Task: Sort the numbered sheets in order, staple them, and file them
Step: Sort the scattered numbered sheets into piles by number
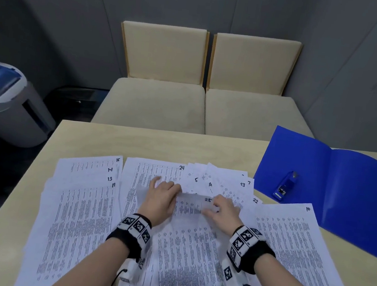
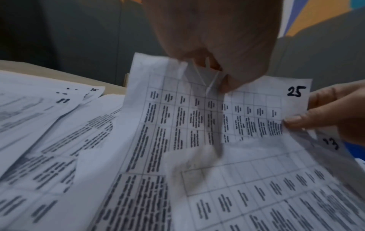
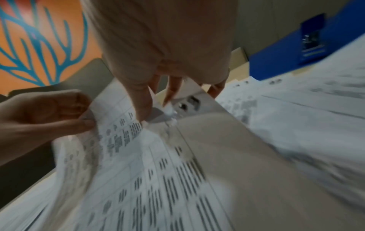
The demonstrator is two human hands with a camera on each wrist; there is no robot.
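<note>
Sorting is judged to be under way and unfinished: the numbered sheets are spread over the table (image 1: 85,135) in overlapping groups, nothing is stapled, nothing is filed. Sheet 25 (image 1: 195,204) is held raised at the centre of the spread; its upper edge is pinched by the left hand (image 1: 161,197), with fingers curled over the paper, and its right margin below the number is pinched between thumb and fingers of the right hand (image 1: 223,211). A left pile (image 1: 81,213) shows the numbers 15, 14, 13 and 11, stepped one below another; sheet 24 (image 1: 146,173) lies next to it; a loose fan (image 1: 223,182) behind the hands shows 5, 4, 7, 23 and 22; sheet 10 (image 1: 293,244) lies at the right. Twelve numbers can be read in all; the full sheet count cannot be told, as many are covered. One blue folder (image 1: 353,197) lies open at the far right of the table, apart from the sheets save at its near edge. One blue stapler (image 1: 285,186) rests on the folder's left leaf, untouched. Remaining: completion of the order, gathering, stapling, filing.
</note>
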